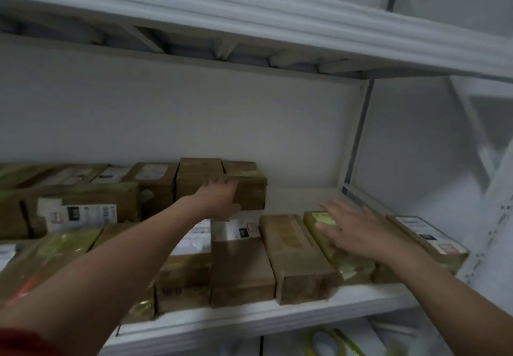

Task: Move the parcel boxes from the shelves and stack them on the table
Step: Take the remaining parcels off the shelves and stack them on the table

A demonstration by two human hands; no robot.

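Note:
Many brown cardboard parcel boxes fill a white shelf (249, 319), some with white labels and greenish tape. My left hand (219, 197) reaches to the back row and lies against the front-left side of a taped brown box (251, 189), fingers straight along it and thumb under its lower edge. My right hand (352, 230) hovers with spread fingers over a green-taped box (324, 228) in the front row; whether it touches is unclear. The image is blurred.
A bare patch of shelf (302, 197) lies at the back right behind the front row. An upper shelf (249, 30) hangs overhead, and a white upright post (358, 133) stands on the right. Yellow-green tape (333, 341) lies on the lower level.

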